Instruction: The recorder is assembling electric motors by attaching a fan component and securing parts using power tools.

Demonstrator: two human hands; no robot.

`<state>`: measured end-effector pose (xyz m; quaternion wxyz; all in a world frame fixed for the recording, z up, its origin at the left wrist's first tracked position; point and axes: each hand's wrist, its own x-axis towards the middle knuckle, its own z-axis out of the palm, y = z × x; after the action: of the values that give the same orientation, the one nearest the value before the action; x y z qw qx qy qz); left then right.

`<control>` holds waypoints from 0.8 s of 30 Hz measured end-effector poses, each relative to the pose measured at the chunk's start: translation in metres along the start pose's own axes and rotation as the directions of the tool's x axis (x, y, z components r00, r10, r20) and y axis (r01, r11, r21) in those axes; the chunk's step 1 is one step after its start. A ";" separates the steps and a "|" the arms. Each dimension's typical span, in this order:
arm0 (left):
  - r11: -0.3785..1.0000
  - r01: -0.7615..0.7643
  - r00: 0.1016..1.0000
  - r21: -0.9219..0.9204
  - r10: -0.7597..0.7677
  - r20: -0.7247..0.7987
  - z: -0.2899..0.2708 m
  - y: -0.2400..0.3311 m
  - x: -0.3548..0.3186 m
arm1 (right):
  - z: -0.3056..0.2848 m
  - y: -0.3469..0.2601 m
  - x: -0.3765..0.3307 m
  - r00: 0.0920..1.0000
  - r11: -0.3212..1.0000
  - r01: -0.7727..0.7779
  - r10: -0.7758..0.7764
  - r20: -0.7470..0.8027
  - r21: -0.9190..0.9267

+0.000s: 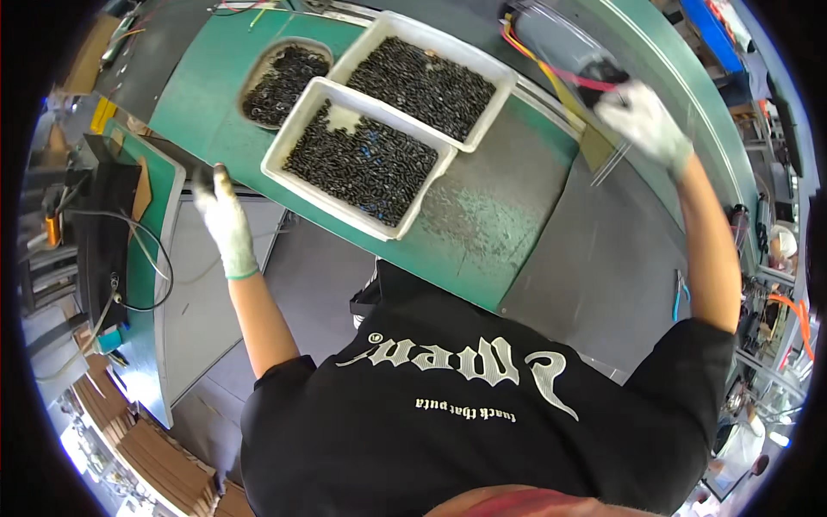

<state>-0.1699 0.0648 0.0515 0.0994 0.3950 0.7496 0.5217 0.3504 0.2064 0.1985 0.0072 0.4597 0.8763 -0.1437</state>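
My left hand (227,226), in a pale glove with darkened fingertips, is raised beside the near left edge of the green table, fingers apart with nothing visible in them. To the far right, my gloved right hand (642,123) is curled, its fingertips beside a black object (600,71) and the end of a red cable (577,81). What these fingers hold, if anything, is hidden. Thin metal rods (612,162) stick out below that hand. Two white trays (272,164) of small black parts, a few blue ones in the nearer tray, lie between my hands.
A smaller shallow container (245,110) of black parts sits left of the trays on the green table (194,95). A dark mat (594,241) covers the right side, with blue-handled pliers (680,295) near its edge. Black equipment with cables (108,233) stands at left.
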 end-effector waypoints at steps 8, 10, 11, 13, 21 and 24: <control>0.920 -0.386 0.852 -0.071 0.385 0.356 0.051 0.183 -0.049 | 0.130 -0.071 -0.154 0.757 -0.046 0.040 0.653 0.000 0.998; 0.823 -0.565 0.725 -0.061 0.530 0.439 0.072 0.194 -0.048 | 0.145 -0.092 -0.160 0.777 -0.439 0.321 0.628 0.031 0.839; 0.783 -0.622 0.684 -0.027 0.559 0.469 0.081 0.200 -0.047 | 0.145 -0.100 -0.158 0.792 -0.531 0.406 0.610 0.003 0.744; 0.717 -0.692 0.631 0.087 0.542 0.556 0.099 0.198 -0.042 | 0.149 -0.114 -0.157 0.799 -0.620 0.490 0.600 -0.032 0.612; 0.357 -0.910 0.352 0.212 0.391 0.851 0.162 0.174 -0.017 | 0.164 -0.129 -0.158 0.797 -0.766 0.587 0.604 -0.020 0.262; 0.314 -0.938 0.281 0.149 0.432 0.857 0.182 0.170 -0.006 | 0.167 -0.128 -0.163 0.800 -0.745 0.581 0.597 -0.061 0.326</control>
<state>0.0192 0.2125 0.1167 -0.0360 0.8666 0.4973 0.0210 0.3216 -0.0365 0.0937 -0.7011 0.1496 0.0033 -0.6972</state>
